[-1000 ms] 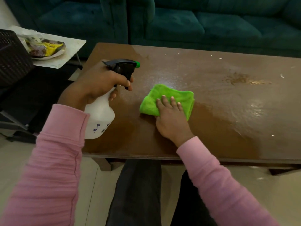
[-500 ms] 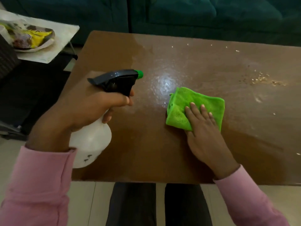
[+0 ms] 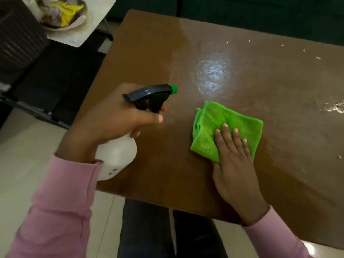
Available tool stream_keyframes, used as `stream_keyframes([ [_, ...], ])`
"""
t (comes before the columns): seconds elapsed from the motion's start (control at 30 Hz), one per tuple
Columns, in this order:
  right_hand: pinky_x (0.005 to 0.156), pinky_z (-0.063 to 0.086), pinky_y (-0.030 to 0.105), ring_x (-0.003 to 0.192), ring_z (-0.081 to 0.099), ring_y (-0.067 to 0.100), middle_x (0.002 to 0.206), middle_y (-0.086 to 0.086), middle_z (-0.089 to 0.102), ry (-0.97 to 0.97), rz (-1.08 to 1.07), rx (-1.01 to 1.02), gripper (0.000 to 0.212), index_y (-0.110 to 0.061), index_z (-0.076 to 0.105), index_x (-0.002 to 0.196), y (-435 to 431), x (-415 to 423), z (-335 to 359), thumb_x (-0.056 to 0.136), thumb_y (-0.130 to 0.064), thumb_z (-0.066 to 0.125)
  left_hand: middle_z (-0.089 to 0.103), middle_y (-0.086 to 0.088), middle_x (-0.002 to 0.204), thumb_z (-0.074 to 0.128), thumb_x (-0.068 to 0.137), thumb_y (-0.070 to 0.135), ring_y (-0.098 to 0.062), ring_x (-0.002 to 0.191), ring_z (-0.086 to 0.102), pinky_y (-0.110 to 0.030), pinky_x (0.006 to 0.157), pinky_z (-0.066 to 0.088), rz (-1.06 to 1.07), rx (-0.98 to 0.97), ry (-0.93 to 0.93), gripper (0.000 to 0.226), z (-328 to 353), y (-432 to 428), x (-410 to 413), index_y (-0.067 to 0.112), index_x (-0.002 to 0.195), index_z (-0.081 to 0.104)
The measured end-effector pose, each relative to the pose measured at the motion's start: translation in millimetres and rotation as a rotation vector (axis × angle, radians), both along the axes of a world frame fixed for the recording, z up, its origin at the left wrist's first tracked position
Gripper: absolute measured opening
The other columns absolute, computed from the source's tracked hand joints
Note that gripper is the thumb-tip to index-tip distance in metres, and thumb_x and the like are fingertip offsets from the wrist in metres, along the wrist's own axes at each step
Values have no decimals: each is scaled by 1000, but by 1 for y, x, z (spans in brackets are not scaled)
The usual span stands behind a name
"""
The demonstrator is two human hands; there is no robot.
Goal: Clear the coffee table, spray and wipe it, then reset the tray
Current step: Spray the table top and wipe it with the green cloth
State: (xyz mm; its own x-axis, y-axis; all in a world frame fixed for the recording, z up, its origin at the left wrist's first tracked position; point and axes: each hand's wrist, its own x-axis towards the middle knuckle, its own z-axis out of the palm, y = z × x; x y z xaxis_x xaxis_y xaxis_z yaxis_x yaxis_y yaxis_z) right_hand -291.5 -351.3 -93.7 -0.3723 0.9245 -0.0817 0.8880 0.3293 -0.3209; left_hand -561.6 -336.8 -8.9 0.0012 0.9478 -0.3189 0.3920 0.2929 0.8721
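My left hand (image 3: 111,123) grips a white spray bottle (image 3: 116,157) with a black trigger head and green nozzle, held over the near left corner of the brown coffee table (image 3: 149,62), nozzle pointing right. My right hand (image 3: 234,164) presses flat with straight fingers on a folded green cloth (image 3: 223,120) lying on the table. A wet, shiny patch (image 3: 212,75) glistens just beyond the cloth. Small white crumbs (image 3: 318,58) and a smeared spot (image 3: 333,108) lie on the right part of the table.
A pale side table (image 3: 93,21) at the upper left carries a plate (image 3: 61,14) with yellow wrappers. A dark slatted basket (image 3: 16,32) stands beside it. A teal sofa (image 3: 260,13) runs behind the table. My dark trousers (image 3: 149,229) are under the near edge.
The view has tilted down and closer. My right hand slid the green cloth to the right across the table. The spray bottle stays gripped in my left hand.
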Motion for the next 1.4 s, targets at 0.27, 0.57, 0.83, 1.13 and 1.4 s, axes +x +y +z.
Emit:
stream_keyframes([
  [0.27, 119, 10, 50, 146, 11, 34, 158, 14, 17, -114, -116, -4, 74, -7, 23, 150, 3, 24, 0, 79, -28, 29, 71, -5, 96, 69, 83, 0, -9, 50, 59, -26, 49, 49, 72, -58, 60, 31, 18, 3, 10, 22, 106, 65],
  [0.57, 119, 5, 51, 147, 5, 34, 159, 12, 14, -80, -157, -41, 77, -17, 18, 152, 4, 17, 6, 77, -31, 31, 71, 1, 102, 71, 85, 11, -21, 74, 72, -37, 67, 61, 69, -223, 93, 31, 16, -4, 12, 26, 111, 64],
  [0.83, 116, 9, 56, 145, 14, 38, 156, 15, 22, -144, -313, -27, 81, -24, 27, 149, 12, -11, 9, 72, -46, 35, 69, -7, 87, 67, 89, 20, -20, 53, 66, -34, 54, 55, 2, -248, 104, 11, 12, 3, -2, 28, 95, 62],
  [1.13, 118, -3, 51, 148, -6, 31, 161, 5, -1, -223, -411, -81, 91, -24, 6, 153, 16, -26, 2, 68, -46, 26, 61, -13, 72, 68, 90, 20, -11, 42, 49, -24, 44, 43, -133, -296, -88, 16, 9, 6, -22, 20, 103, 59],
  [1.4, 118, -3, 50, 147, -2, 33, 161, 5, 8, 11, -614, -115, 76, -22, 24, 150, 40, -87, 13, 76, -33, 35, 60, -9, 64, 68, 87, 11, -26, 51, 56, -43, 52, 50, -106, 66, -114, 4, 23, 14, -56, 10, 86, 65],
])
